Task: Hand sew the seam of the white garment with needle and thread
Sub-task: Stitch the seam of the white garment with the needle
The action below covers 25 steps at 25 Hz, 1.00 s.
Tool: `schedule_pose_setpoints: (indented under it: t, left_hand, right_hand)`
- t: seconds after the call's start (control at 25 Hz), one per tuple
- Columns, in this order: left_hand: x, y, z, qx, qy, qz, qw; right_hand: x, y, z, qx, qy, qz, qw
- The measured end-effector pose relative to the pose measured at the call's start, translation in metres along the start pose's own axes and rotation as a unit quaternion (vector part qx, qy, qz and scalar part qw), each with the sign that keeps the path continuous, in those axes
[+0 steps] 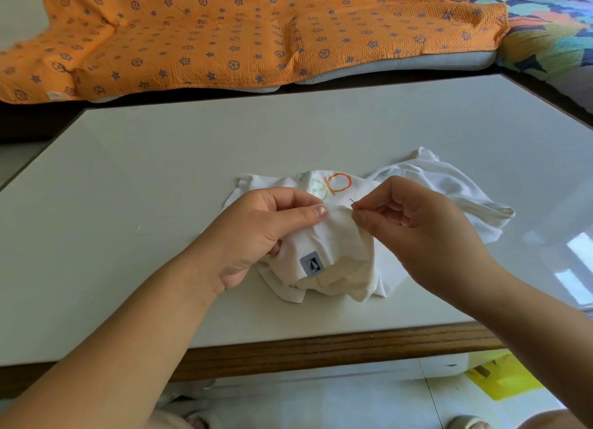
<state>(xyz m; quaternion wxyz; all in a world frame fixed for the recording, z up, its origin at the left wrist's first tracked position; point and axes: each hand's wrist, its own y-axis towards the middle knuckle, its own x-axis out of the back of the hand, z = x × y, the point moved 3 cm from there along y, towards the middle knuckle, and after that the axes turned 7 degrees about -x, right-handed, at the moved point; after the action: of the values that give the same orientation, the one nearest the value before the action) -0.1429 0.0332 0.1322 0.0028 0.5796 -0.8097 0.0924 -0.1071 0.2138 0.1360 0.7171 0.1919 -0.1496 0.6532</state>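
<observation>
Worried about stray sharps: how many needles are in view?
1: the needle, pinched by the right hand at the raised edge of the white garment. Others may hide in folds.

The needle point(352, 200) is showing only a short dark tip; the rest is hiding inside the pinch of the right hand point(417, 233). Any thread is proving too fine to make out. The left hand point(256, 233) is gripping a fold of the white garment point(337, 245), its fingertips tucking out of sight behind the cloth. That fold is covering part of the coloured print point(333, 184), making it unreadable. The mark on the small grey label point(310, 262) is appearing too small to tell. The orange blanket point(224, 34) is running off the top and left edges, and the patterned quilt point(552, 37) off the right edge. A yellow bag point(500, 380) is lying partly behind the right forearm. The 2 forearms are running off the bottom edge.
</observation>
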Motion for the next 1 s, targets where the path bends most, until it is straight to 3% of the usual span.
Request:
schedule_pose_setpoints:
  t: [0.12,0.28,0.52,1.0]
  left_hand:
    - [0.001,0.001,0.001,-0.019,0.005,0.002,1.000]
    - [-0.001,-0.001,-0.001,-0.021,-0.014,0.003,1.000]
    - [-0.002,-0.002,-0.003,-0.021,-0.020,-0.002,1.000]
    - [-0.001,-0.003,-0.003,-0.026,-0.017,-0.008,0.999]
  right_hand:
    - [0.002,-0.002,0.002,-0.001,0.011,0.001,1.000]
    - [0.011,-0.006,0.010,0.040,0.013,-0.065,0.997]
    - [-0.002,-0.012,0.014,-0.016,-0.005,0.051,0.999]
    - [-0.005,-0.010,0.013,-0.061,-0.009,0.079,0.995]
